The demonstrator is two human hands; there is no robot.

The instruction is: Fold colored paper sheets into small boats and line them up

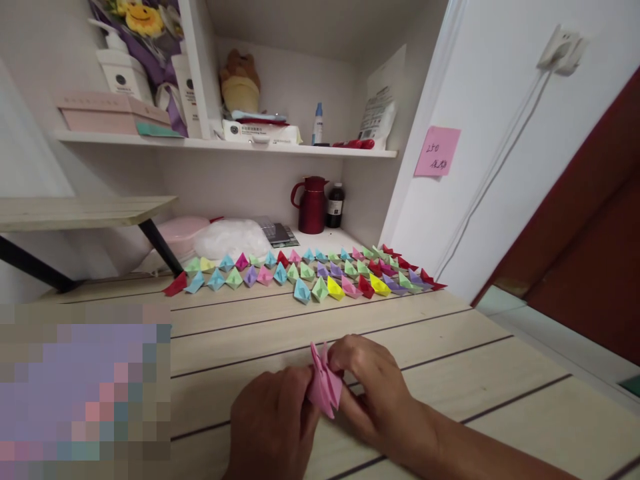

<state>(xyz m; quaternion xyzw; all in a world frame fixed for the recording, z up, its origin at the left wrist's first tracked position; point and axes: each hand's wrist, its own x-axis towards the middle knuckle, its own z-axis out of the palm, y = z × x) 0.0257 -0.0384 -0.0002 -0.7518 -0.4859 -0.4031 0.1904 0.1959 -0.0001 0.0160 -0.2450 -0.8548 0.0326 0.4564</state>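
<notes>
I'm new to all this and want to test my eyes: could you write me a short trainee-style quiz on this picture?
1. True or false: the left hand and the right hand both hold the folded pink paper.
2. What colour is the jug beside the dark bottle? a) green b) red c) white
3. Fill in: beyond the hands, small paper boats stand on the table in ____.

Key: 1. True. 2. b. 3. rows.
</notes>
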